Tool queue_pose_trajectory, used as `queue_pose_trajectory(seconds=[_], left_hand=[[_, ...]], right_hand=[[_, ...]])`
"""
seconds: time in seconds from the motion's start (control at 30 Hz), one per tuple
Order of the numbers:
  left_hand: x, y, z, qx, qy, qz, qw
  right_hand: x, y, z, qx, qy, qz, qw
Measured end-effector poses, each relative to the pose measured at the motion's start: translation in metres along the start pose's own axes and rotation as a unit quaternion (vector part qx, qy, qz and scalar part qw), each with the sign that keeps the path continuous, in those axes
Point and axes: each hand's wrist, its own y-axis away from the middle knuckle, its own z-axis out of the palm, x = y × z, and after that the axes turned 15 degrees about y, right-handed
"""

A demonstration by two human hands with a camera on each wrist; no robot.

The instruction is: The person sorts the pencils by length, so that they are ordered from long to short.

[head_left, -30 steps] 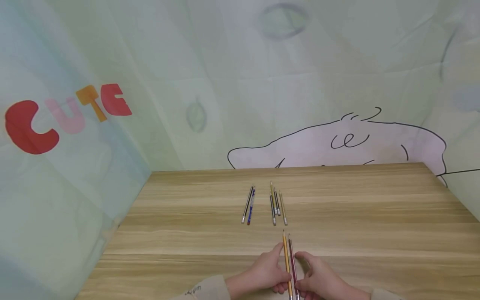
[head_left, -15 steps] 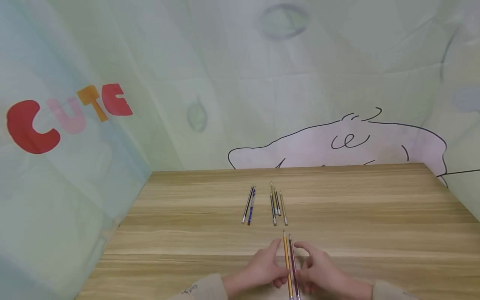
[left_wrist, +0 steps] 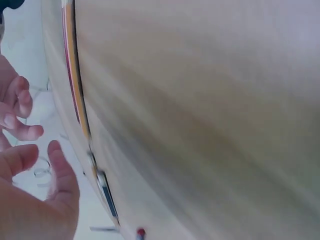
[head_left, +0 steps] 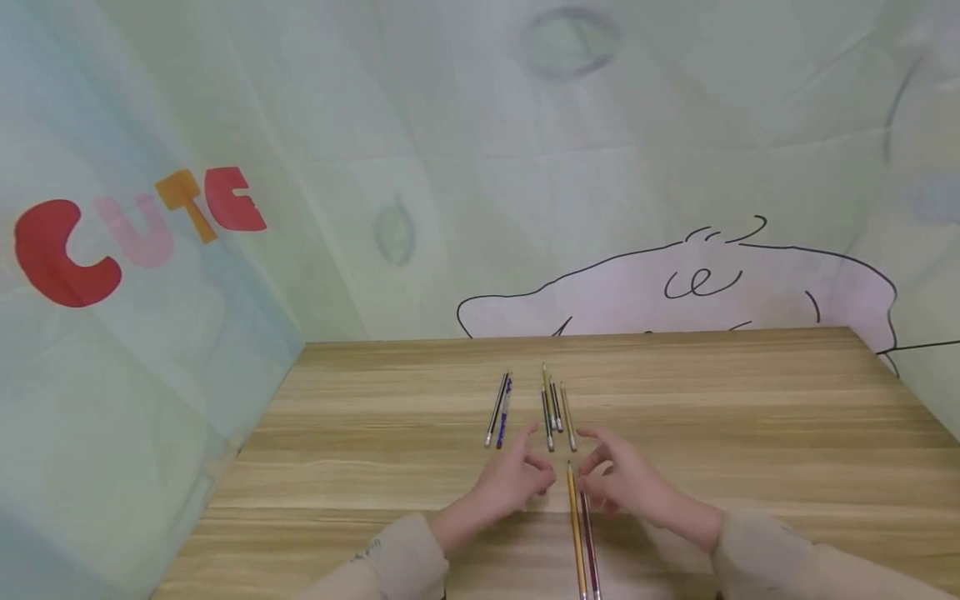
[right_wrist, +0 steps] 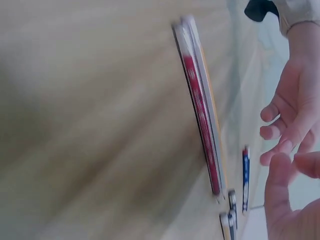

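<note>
I judge the step in hand to be arranging pencils on the wooden tabletop [head_left: 360,450], with the hands between one placement and another. Taking the far edge as 12 o'clock, I see the left hand [head_left: 512,479] at 9 o'clock from the orange pencil's [head_left: 576,525] tip, thumb and forefinger spread, gripping nothing. The right hand [head_left: 630,479] is at 3 o'clock, forefinger stretched out, other fingers loosely bent, also holding nothing; in the head view it overlaps the tip of the maroon pencil [head_left: 589,533]. Those two pencils lie side by side at 6 o'clock from the gap. Four more pencils [head_left: 547,418] lie at 12; a black pencil [head_left: 497,408] and a blue one [head_left: 505,412] near 10. The next move probably calls for a light fingertip pinch on one thin shaft, without brushing its neighbours.
</note>
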Motion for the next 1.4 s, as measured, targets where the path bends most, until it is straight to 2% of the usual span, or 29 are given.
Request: queue_pose_trajectory(seconds=[0.17,0.33,0.6,1.0,1.17,1.4], left_hand=[[-0.001,-0.016,-0.015,0.036,0.018,0.036,0.9985],[-0.004,-0.028,-0.028,0.07,0.014,0.04,0.9967],[-0.006,-0.043,-0.04,0.118,0.014,0.05,0.9917],[-0.016,-0.06,-0.057,0.187,-0.046,0.059,0.9794],[-0.019,-0.066,-0.063,0.2,-0.051,0.051,0.9772],[-0.024,-0.071,-0.07,0.194,-0.064,0.024,0.9786]], right_hand=[[-0.003,-0.015,-0.008,0.014,-0.014,-0.024,0.9995],[-0.003,-0.031,-0.012,0.029,-0.019,-0.019,0.9992],[0.001,-0.057,-0.013,0.044,-0.003,-0.009,0.999],[-0.005,-0.094,0.003,0.071,0.034,0.005,0.9969],[-0.009,-0.107,0.015,0.075,0.026,0.006,0.9968],[-0.015,-0.121,0.029,0.066,0.001,0.013,0.9978]])
